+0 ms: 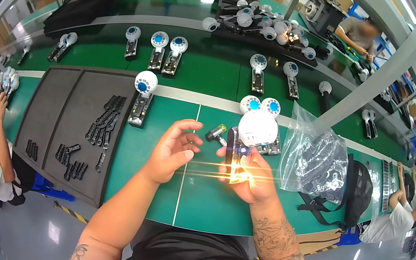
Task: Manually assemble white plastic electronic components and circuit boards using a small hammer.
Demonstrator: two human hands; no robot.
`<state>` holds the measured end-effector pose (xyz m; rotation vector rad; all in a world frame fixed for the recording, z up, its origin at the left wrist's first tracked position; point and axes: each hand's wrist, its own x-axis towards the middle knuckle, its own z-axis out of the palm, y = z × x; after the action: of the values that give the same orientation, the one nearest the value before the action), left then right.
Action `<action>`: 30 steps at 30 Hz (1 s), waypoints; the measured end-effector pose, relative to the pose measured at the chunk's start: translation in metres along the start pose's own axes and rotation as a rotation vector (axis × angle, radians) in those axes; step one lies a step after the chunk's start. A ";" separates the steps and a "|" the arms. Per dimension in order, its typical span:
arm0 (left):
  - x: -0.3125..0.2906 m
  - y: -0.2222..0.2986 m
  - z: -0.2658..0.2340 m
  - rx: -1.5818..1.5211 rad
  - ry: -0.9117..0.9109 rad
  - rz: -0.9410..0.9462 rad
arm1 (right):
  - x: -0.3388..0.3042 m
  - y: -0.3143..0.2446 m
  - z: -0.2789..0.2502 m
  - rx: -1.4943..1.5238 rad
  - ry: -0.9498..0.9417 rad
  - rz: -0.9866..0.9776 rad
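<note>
My right hand (257, 179) grips the black handle of a handheld device (258, 128) with a round white head, held upright over the green bench. A bright yellow-orange light glows at the handle's lower end, by my fingers, and its glare hides detail there. My left hand (171, 152) is raised just left of it, palm turned inward, fingers loosely curled and apart, holding nothing. Between my hands, slightly farther off, lies a small mallet-like tool (216, 132) with a yellow-green and black head. Two similar white-headed devices (271, 107) stand right behind the held one.
A dark tray (59, 161) with several small black parts lies left; one more device (141, 99) stands beside it. Clear bags of dark material (315, 165) and a black bag (357, 190) lie right. Several devices stand on the green conveyor (206, 70). Other people work around.
</note>
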<state>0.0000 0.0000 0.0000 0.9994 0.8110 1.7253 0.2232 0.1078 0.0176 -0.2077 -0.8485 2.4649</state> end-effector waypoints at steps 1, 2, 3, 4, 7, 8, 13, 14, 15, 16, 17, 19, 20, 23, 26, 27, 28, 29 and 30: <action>-0.001 0.002 -0.001 0.010 -0.004 -0.009 | 0.000 0.002 0.002 0.003 0.005 -0.006; -0.003 0.003 -0.001 0.020 -0.008 -0.018 | 0.000 0.005 0.003 0.007 0.010 -0.013; -0.004 0.004 -0.002 0.031 -0.012 -0.027 | 0.000 0.007 0.004 0.011 0.014 -0.018; -0.005 0.005 -0.002 0.041 -0.016 -0.035 | 0.000 0.009 0.005 0.014 0.018 -0.024; -0.006 0.007 -0.004 0.057 -0.021 -0.036 | 0.001 0.012 0.006 0.061 0.018 -0.029; -0.006 0.007 -0.004 0.063 -0.021 -0.036 | 0.002 0.013 0.005 0.084 0.019 -0.029; -0.004 0.013 -0.003 0.070 -0.022 -0.030 | 0.001 0.010 0.018 0.039 0.035 -0.054; -0.005 0.013 -0.003 0.069 -0.023 -0.026 | 0.000 0.010 0.020 0.015 0.039 -0.064; -0.004 0.013 -0.003 0.070 -0.026 -0.024 | 0.001 0.009 0.020 0.014 0.038 -0.067; -0.005 0.012 -0.004 0.069 -0.031 -0.025 | 0.001 0.010 0.020 -0.007 0.038 -0.071; -0.006 0.011 -0.005 0.068 -0.035 -0.026 | 0.000 0.010 0.021 -0.028 0.038 -0.075; -0.007 0.011 -0.005 0.067 -0.046 -0.027 | 0.000 0.009 0.022 -0.071 0.037 -0.085; -0.007 0.011 -0.005 0.067 -0.050 -0.028 | -0.001 0.008 0.023 -0.071 0.038 -0.089; -0.007 0.009 -0.004 0.085 -0.040 -0.036 | -0.002 0.003 0.023 -0.074 0.003 -0.098; -0.010 0.008 -0.002 0.097 -0.042 -0.055 | -0.012 0.001 0.026 -0.058 0.009 -0.116; -0.009 0.008 0.000 0.103 -0.044 -0.057 | -0.016 -0.003 0.029 -0.049 0.014 -0.129; -0.008 0.008 0.002 0.108 -0.047 -0.058 | -0.021 -0.008 0.032 -0.042 0.021 -0.143; -0.007 0.008 0.004 0.111 -0.052 -0.058 | -0.026 -0.014 0.036 -0.037 0.029 -0.158; -0.005 0.007 0.005 0.114 -0.039 -0.069 | -0.036 -0.020 0.041 -0.058 0.027 -0.181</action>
<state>0.0025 -0.0069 0.0066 1.0652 0.9168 1.6107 0.2502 0.0801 0.0611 -0.1759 -0.8878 2.2664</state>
